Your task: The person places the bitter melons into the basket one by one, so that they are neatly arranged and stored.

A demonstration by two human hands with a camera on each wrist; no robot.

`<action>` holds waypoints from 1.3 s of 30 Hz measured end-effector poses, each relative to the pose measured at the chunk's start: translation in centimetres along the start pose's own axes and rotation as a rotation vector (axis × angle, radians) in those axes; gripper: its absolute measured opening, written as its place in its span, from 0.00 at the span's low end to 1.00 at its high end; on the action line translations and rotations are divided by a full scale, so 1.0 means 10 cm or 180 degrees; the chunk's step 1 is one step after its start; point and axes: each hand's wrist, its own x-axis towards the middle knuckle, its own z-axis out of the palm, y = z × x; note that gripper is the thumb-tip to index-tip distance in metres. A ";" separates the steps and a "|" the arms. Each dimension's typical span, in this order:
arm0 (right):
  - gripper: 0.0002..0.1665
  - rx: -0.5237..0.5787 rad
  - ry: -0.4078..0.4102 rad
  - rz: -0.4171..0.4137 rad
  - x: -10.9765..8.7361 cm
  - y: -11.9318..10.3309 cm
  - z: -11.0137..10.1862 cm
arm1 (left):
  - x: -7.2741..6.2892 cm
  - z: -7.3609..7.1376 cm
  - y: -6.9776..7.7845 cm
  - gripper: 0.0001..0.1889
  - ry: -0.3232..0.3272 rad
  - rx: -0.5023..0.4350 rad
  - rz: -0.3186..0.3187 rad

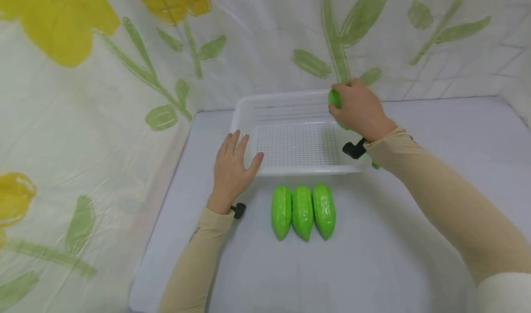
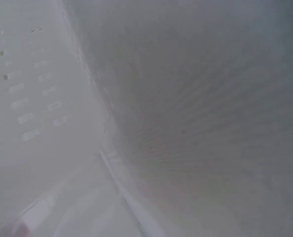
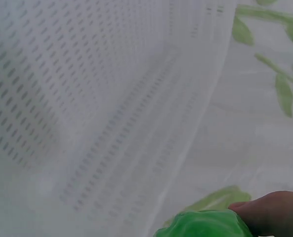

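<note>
My right hand [image 1: 360,109] grips a green bitter melon [image 1: 335,100] above the right end of a white plastic basket [image 1: 298,170]. In the right wrist view, the rounded end of that bitter melon [image 3: 205,224] shows beside a fingertip, with the perforated basket wall [image 3: 136,113] beyond. My left hand [image 1: 233,168] is at the basket's left front corner, fingers extended and thumb spread, holding nothing. Three bumpy green bitter melons [image 1: 303,211] lie side by side on the table in front of the basket, pointed ends toward me. The slotted basket side [image 2: 32,94] fills part of the left wrist view.
Another green piece [image 1: 375,164] peeks out under my right wrist, just right of the basket, mostly hidden. Behind the white table [image 1: 257,276] hangs a pale sheet [image 1: 265,41] printed with flowers and leaves; it also runs along the left edge.
</note>
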 end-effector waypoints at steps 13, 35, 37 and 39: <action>0.27 -0.0098 -0.0449 -0.0066 0.45 -0.57 0.43 | 0.00 -0.01 0.02 0.36 0.0016 0.0022 -0.0017; 0.25 0.0492 -0.0898 0.0101 0.88 -1.16 1.23 | 0.03 -0.03 0.00 0.38 -0.0125 0.0058 -0.0007; 0.28 0.0408 -0.0931 0.0103 0.92 -1.19 1.29 | 0.02 -0.03 0.00 0.38 -0.0110 0.0055 -0.0009; 0.30 0.0355 -0.0982 0.0122 0.95 -1.23 1.33 | 0.01 -0.02 0.00 0.39 -0.0085 0.0041 -0.0015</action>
